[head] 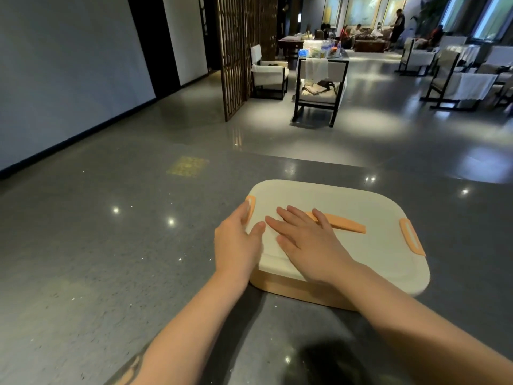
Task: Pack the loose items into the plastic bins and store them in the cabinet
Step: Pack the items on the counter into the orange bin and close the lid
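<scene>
Bin, shallow, tan-walled, sitting on dark grey worktop near its far edge, closed by cream lid with orange handle strip on top and orange side clips. Left hand cupped against the lid's left end, grip loose, fingertips at the left clip, thumb on the lid surface. Right hand spread flat, palm down on the lid, fingers wide, covering the handle's near end, gripping nothing.
</scene>
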A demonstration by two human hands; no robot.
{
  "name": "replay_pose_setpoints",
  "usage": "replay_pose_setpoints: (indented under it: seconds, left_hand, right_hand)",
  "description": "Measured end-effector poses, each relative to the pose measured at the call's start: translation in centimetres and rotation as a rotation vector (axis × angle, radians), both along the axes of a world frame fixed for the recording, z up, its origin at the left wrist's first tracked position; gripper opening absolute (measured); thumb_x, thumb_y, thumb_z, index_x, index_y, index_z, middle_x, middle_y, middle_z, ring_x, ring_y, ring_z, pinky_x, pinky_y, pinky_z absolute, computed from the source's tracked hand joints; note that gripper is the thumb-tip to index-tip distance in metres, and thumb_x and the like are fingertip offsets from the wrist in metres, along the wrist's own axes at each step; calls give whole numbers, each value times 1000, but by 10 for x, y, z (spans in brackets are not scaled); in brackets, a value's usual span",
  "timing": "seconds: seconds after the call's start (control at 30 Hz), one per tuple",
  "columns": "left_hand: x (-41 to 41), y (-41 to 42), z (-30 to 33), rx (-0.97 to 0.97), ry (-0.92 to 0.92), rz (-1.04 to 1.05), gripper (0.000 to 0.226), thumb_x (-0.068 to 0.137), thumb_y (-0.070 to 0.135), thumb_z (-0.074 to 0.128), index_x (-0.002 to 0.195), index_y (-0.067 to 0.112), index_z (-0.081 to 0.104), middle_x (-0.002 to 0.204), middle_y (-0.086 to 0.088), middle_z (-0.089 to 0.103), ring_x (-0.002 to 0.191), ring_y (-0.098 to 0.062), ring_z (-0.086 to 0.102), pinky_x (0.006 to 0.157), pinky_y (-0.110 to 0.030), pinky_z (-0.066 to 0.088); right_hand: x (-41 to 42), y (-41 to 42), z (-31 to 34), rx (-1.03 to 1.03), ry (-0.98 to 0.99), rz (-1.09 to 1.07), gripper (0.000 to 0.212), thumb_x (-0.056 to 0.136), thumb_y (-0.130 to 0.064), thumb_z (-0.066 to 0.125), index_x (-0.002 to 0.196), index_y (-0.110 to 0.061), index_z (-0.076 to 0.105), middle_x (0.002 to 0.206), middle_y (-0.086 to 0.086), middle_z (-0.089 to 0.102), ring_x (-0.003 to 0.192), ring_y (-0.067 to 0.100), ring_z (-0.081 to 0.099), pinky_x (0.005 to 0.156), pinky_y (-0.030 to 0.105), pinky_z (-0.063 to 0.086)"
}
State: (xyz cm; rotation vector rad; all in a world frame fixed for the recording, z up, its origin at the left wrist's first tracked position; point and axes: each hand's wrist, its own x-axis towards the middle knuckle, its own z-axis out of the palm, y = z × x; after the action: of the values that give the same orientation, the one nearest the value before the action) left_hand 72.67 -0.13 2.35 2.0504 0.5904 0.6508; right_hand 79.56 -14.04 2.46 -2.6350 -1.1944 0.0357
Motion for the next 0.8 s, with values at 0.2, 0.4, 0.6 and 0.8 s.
replay_pose_setpoints:
  seconds: [0.2,0.4,0.6,0.8]
  left_hand:
    - [4,5,-1,142,107,-105,51,89,29,58,137,19,45,137,1,45,126,-20,41,101,-26,32]
    - [29,8,5,436,400,-213,40,91,46,37,128,30,38,148,0,21,128,-28,22,92,-42,35]
    - [41,3,4,498,426,-180,46,89,56,35,133,43,37,150,7,23,131,-29,20,93,-46,37]
    - [37,17,0,222,254,-137,43,89,44,53,129,31,51,142,0,41,131,-25,36,103,-41,34]
  right_hand:
    - [10,-27,10,47,9,1,44,102,-38,27,145,-44,27,158,-15,16,146,5,6,117,35,-2]
    - [28,-119,7,-11,-2,-400,59,94,-60,25,149,-38,18,158,-11,18,145,9,11,118,41,-4]
    - [31,-139,-6,590,159,-554,42,87,-31,65,127,-23,55,149,-2,35,140,15,26,107,20,19]
    - [33,-141,-12,735,422,-719,45,81,-42,68,121,-41,47,118,0,47,98,14,44,82,29,34]
